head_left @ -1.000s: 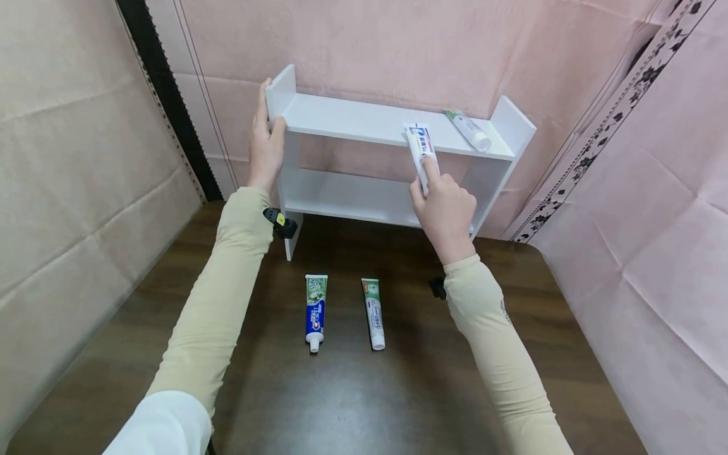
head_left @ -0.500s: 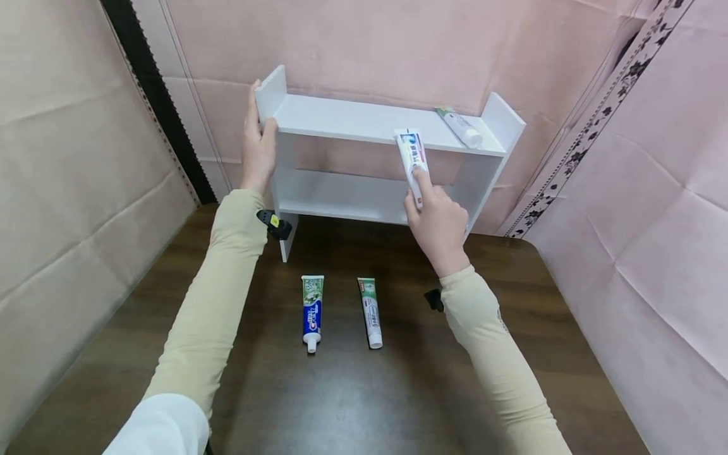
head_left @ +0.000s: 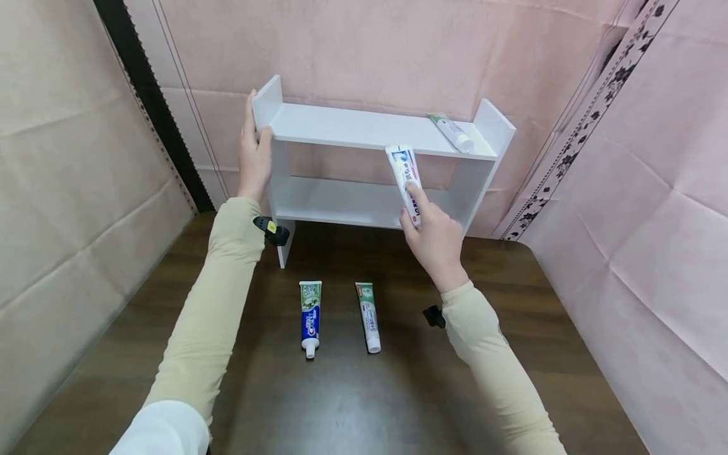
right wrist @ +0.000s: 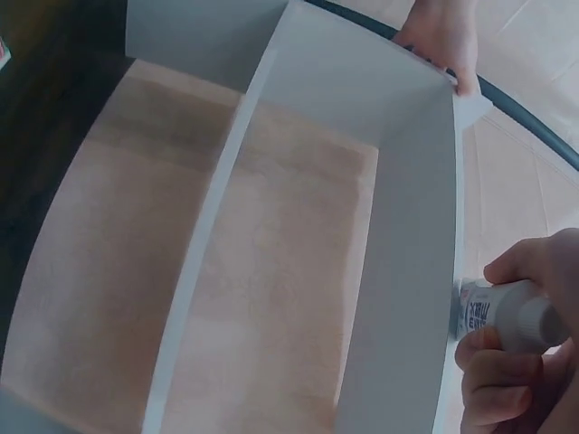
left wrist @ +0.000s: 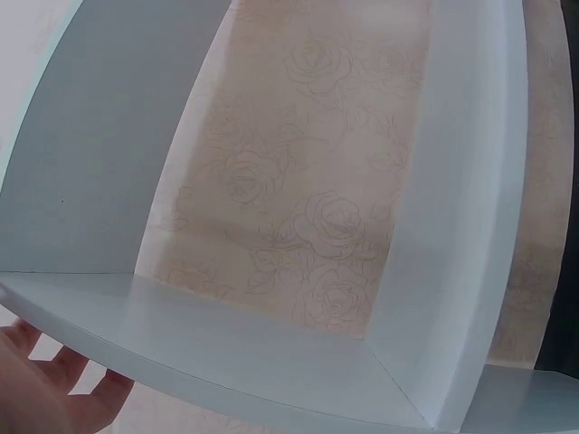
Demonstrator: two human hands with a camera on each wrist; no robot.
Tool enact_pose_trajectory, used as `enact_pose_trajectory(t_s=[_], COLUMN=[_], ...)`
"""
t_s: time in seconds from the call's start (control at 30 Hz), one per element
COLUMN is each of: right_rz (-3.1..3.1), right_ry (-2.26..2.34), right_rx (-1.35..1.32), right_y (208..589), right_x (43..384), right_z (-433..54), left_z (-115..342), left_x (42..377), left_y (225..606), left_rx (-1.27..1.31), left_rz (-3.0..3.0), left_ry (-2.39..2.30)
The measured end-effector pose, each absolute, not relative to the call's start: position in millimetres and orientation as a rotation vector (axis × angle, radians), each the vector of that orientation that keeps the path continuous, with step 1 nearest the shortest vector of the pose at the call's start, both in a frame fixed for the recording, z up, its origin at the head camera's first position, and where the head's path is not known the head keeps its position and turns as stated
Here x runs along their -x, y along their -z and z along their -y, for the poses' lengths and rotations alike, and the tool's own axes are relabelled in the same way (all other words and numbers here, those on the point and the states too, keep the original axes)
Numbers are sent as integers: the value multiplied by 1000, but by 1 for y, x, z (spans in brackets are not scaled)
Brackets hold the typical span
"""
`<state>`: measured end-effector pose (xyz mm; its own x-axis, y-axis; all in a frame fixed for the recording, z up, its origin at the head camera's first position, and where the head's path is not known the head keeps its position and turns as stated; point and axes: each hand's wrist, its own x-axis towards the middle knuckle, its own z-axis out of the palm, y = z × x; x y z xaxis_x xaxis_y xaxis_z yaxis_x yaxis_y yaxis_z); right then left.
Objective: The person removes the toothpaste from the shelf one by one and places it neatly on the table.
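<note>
A white two-tier shelf stands at the back of the table. My left hand grips its left side panel, thumb in front and fingers round the outer side. My right hand holds a white toothpaste tube between thumb and fingers, its flat end at the front edge of the upper board; whether they touch I cannot tell. In the right wrist view, the held tube's cap points back toward the palm. Another toothpaste tube, white with a green end, lies at the upper board's right end.
On the dark wooden table, a blue and green Crest toothpaste tube and a slimmer green and white tube lie side by side, caps toward me. Pink cloth hangs behind the shelf, and pale cloth closes off both sides.
My right hand has drawn the tube slightly left and back from over the upper board to its front edge. The left hand keeps its grip. The head view has shifted a little.
</note>
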<state>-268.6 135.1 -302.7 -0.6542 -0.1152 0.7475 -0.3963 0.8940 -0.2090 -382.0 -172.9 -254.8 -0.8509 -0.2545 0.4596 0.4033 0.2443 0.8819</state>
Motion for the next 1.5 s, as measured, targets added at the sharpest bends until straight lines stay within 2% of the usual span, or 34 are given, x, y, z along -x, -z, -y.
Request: enact_pose_trajectory(t_s=[0.33, 0.6, 1.07, 1.5], right_rz=[2458, 2489, 2672, 2936], right_ry=[-589, -661, -682, -549], right_rx=[-373, -315, -111, -55], right_y=[358, 392, 431, 455], right_x=[254, 240, 232, 234], right_z=[-139, -138, -148, -159], left_z=[162, 164, 163, 163], left_x=[355, 362, 358, 355], left_y=[240, 243, 241, 240], left_rx=[145, 139, 122, 131], left_rz=[1998, 1997, 1997, 2000], left_ry=[1649, 1657, 1641, 1658])
